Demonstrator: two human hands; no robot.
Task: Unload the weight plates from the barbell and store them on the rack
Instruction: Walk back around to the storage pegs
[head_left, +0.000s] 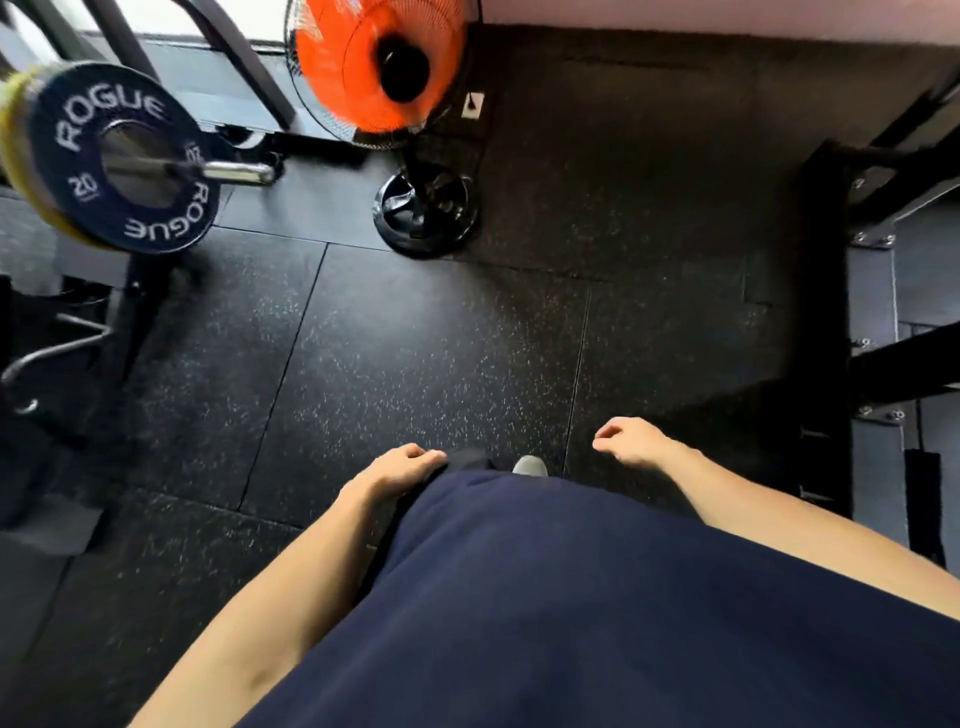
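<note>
A dark blue 20 kg Rogue plate sits on the barbell sleeve at the upper left, with a yellow plate right behind it. The chrome sleeve end sticks out to the right of the blue plate. My left hand hangs low by my hip, fingers loose, holding nothing. My right hand hangs at my other side, fingers loosely curled and apart, also holding nothing. Both hands are far below and to the right of the plates.
A standing fan with an orange head and round black base stands just right of the barbell end. A black steel rack frame runs along the right edge. Dark speckled rubber floor lies between them.
</note>
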